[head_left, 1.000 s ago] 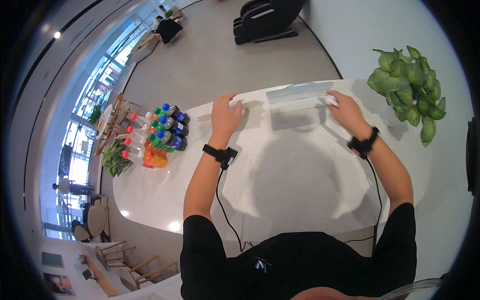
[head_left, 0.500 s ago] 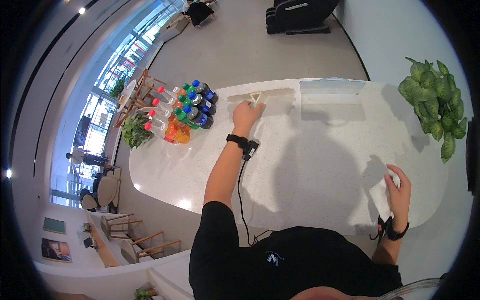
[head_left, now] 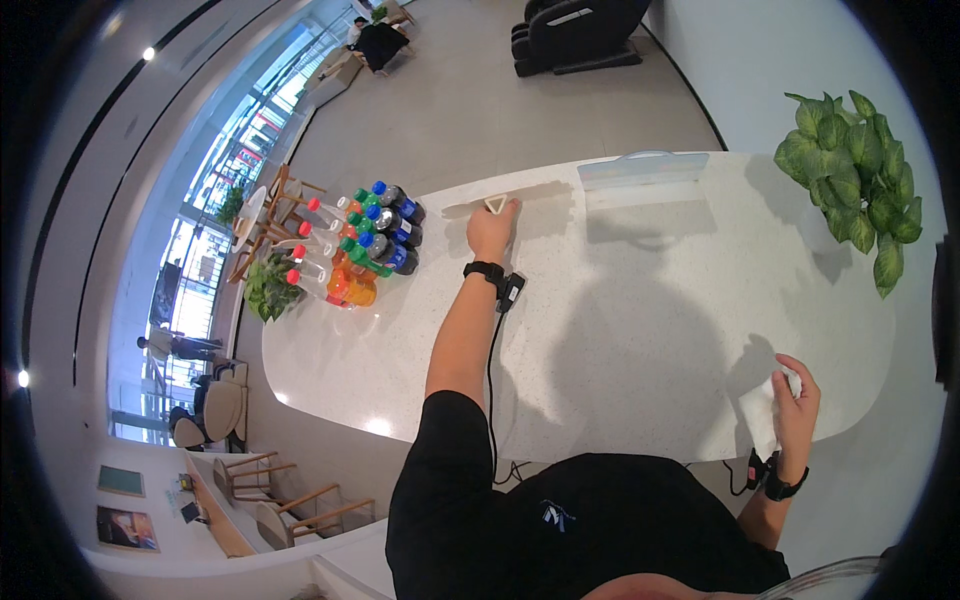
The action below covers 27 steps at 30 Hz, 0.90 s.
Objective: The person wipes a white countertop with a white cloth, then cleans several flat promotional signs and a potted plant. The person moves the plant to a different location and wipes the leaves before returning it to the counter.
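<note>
My left hand [head_left: 489, 236] reaches to the far side of the white speckled table [head_left: 420, 340]. Its fingers are closed around a small cream triangular frame [head_left: 497, 205], whose lower part the hand hides. At the near right, my right hand [head_left: 797, 405] grips a crumpled white tissue [head_left: 761, 416], which hangs from the fingers beside the table edge. Left of my left hand stands a cluster of drink bottles [head_left: 391, 253] with red, green and blue caps; dark and orange drinks show in several of them.
A pale see-through panel [head_left: 645, 172] stands along the far edge. A leafy plant [head_left: 850, 165] is at the far right, and another plant [head_left: 268, 287] sits behind the bottles. A black cable [head_left: 492, 400] runs from my left wrist. Beyond are chairs and a black massage chair [head_left: 580, 32].
The whole view has shifted slightly. The triangular frame now sits lower, between the fingers of my left hand. My right hand still has the tissue.
</note>
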Each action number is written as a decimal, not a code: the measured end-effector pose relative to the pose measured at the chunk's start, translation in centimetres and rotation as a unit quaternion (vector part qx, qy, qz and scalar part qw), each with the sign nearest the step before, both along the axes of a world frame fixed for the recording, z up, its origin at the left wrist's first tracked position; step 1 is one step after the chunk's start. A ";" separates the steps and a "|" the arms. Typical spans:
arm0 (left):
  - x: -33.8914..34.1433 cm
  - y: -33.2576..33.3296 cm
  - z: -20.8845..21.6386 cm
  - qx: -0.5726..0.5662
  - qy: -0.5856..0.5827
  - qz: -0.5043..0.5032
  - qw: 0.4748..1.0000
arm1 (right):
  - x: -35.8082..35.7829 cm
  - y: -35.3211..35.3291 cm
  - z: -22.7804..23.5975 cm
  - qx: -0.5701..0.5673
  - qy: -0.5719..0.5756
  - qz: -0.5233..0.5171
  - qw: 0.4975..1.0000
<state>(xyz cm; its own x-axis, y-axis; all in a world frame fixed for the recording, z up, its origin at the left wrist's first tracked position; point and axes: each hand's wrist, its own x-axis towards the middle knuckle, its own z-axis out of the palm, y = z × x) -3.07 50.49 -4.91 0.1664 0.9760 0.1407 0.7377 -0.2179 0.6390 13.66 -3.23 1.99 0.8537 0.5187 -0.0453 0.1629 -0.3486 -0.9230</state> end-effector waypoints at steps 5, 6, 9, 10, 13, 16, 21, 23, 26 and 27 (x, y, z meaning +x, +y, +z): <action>0.5 -0.4 0.3 0.008 0.013 0.026 1.000 | -0.3 0.7 -0.5 -0.004 0.003 0.034 0.999; 0.6 -0.5 0.4 0.009 0.014 0.027 0.999 | -0.4 0.8 -0.4 -0.005 0.001 0.035 0.999; 0.8 -0.5 0.1 0.037 -0.005 0.029 0.999 | -0.4 1.0 -0.3 -0.007 -0.004 0.037 0.999; 0.7 -0.5 0.0 0.042 0.005 0.029 0.999 | -0.3 0.9 -0.5 -0.008 -0.005 0.037 0.999; 0.8 -0.6 0.2 0.069 0.024 0.023 0.997 | -0.1 1.3 -0.6 -0.006 -0.013 0.037 0.999; 0.3 -1.4 1.2 0.103 0.027 -0.008 0.994 | 0.1 1.5 -0.8 -0.010 -0.020 0.043 0.999; -2.3 -6.6 6.9 0.091 -0.026 -0.120 0.988 | -0.1 3.0 0.3 -0.002 -0.018 0.068 0.997; -2.8 -11.0 10.1 -0.005 -0.040 -0.180 0.983 | -0.4 4.4 0.8 0.006 -0.035 0.084 0.996; -3.6 -17.7 13.0 -0.102 -0.037 -0.257 0.960 | -2.4 8.2 4.3 0.057 -0.084 0.162 0.982; -3.9 -19.7 13.6 -0.123 -0.036 -0.279 0.951 | -3.0 9.0 5.1 0.111 -0.113 0.192 0.968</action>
<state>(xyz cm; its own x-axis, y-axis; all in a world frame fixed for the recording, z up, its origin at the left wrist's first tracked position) -6.93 30.78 8.66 0.6678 0.7427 -0.0503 0.5026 -0.4000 0.7664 10.67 5.79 7.08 0.5705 0.7758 0.2693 0.4482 -0.0194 -0.8937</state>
